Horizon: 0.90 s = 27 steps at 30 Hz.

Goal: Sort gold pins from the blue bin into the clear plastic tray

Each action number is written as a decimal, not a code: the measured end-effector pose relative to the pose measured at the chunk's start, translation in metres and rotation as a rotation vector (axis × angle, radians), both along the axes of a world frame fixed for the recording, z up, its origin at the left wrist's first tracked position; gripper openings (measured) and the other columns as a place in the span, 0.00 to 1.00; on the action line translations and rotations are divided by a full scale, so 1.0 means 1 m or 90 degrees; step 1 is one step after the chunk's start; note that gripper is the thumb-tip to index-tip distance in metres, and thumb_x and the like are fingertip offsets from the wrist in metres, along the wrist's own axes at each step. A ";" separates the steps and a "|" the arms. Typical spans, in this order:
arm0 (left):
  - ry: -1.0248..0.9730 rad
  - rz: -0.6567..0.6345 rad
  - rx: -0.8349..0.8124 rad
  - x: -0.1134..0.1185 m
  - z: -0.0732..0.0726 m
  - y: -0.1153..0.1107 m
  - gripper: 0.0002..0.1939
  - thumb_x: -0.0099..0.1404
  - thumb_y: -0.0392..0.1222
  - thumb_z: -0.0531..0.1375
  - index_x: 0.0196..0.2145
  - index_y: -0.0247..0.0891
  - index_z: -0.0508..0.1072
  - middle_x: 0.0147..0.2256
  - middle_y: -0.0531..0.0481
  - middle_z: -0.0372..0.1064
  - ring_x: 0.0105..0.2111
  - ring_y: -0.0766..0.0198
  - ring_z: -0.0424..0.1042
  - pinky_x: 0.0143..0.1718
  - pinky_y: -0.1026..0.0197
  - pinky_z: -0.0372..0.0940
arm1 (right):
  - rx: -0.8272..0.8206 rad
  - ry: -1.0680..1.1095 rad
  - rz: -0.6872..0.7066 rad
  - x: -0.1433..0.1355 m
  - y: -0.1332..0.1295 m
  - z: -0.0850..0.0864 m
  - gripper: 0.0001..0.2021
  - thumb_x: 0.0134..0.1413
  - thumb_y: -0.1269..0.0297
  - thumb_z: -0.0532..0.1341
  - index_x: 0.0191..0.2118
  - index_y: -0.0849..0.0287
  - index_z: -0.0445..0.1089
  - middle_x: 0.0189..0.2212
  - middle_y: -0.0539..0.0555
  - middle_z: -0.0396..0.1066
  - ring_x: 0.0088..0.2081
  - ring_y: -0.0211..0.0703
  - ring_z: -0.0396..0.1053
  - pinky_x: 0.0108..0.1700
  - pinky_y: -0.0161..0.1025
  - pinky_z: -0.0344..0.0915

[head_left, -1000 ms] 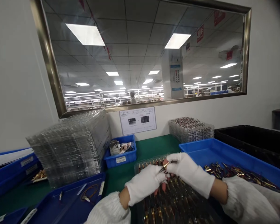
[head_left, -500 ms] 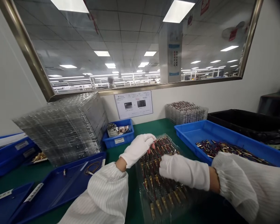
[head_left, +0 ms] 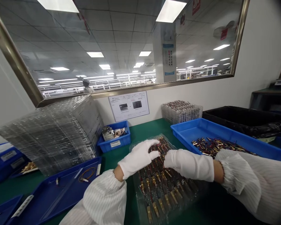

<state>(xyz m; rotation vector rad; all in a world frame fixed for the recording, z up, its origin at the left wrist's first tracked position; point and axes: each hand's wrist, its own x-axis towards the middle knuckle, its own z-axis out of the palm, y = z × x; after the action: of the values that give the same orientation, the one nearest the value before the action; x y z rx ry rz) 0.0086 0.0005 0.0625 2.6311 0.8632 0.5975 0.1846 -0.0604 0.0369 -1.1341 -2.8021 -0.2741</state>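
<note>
A clear plastic tray (head_left: 140, 215) lies on the bench, filled with rows of small brass-coloured cylindrical parts (head_left: 161, 204) with thin dark red wires. Over the tray's middle left is my left hand (head_left: 139, 157), in a white glove, its thumb and fingers curved apart with nothing visible between them. Close by on the right, my gloved right hand (head_left: 186, 164) hovers over the same rows with its fingers curled together. Its fingertips point down and left, and whatever they may hold is hidden. The two hands nearly meet.
To the right, a blue bin (head_left: 187, 129) holds a loose pile of similar parts (head_left: 215, 147). Stacked clear trays (head_left: 61, 131) stand at left, beside a small blue box (head_left: 114, 142). Filled trays (head_left: 181, 112) sit at the back. A shallow blue tray (head_left: 58, 193) lies front left.
My view has turned slightly right. My left hand's thumb and fingers have spread apart, and the hands are closer together over the tray.
</note>
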 end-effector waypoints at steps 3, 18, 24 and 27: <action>0.005 -0.016 0.059 0.004 -0.005 -0.002 0.19 0.57 0.44 0.48 0.47 0.46 0.59 0.49 0.54 0.58 0.49 0.64 0.56 0.51 0.60 0.50 | 0.037 -0.045 0.048 0.004 -0.004 0.003 0.11 0.43 0.71 0.53 0.37 0.58 0.63 0.33 0.52 0.65 0.34 0.39 0.61 0.34 0.34 0.60; 0.111 -0.061 0.068 0.008 -0.028 0.008 0.17 0.54 0.40 0.53 0.44 0.43 0.63 0.52 0.49 0.54 0.53 0.60 0.47 0.53 0.54 0.47 | 0.270 -0.104 0.176 0.012 -0.003 0.006 0.09 0.53 0.71 0.44 0.33 0.59 0.60 0.29 0.49 0.64 0.28 0.35 0.60 0.27 0.34 0.53; 0.083 -0.031 0.118 0.010 -0.026 0.006 0.18 0.58 0.44 0.48 0.47 0.43 0.60 0.52 0.51 0.54 0.53 0.63 0.48 0.54 0.55 0.46 | 0.139 -0.082 0.088 0.023 -0.007 -0.006 0.08 0.44 0.76 0.52 0.27 0.59 0.65 0.27 0.50 0.67 0.30 0.38 0.63 0.28 0.34 0.58; 0.091 -0.026 0.148 0.012 -0.023 0.001 0.20 0.59 0.44 0.45 0.50 0.43 0.57 0.52 0.52 0.52 0.53 0.64 0.47 0.54 0.56 0.45 | 0.047 0.008 0.078 0.037 -0.018 0.006 0.09 0.44 0.73 0.54 0.33 0.57 0.67 0.33 0.51 0.69 0.36 0.38 0.64 0.34 0.33 0.61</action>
<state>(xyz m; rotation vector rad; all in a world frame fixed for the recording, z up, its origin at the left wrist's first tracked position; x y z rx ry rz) 0.0207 0.0015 0.0393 2.9252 0.8209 0.5324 0.2218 -0.0779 0.0425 -0.9414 -2.8116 -0.3546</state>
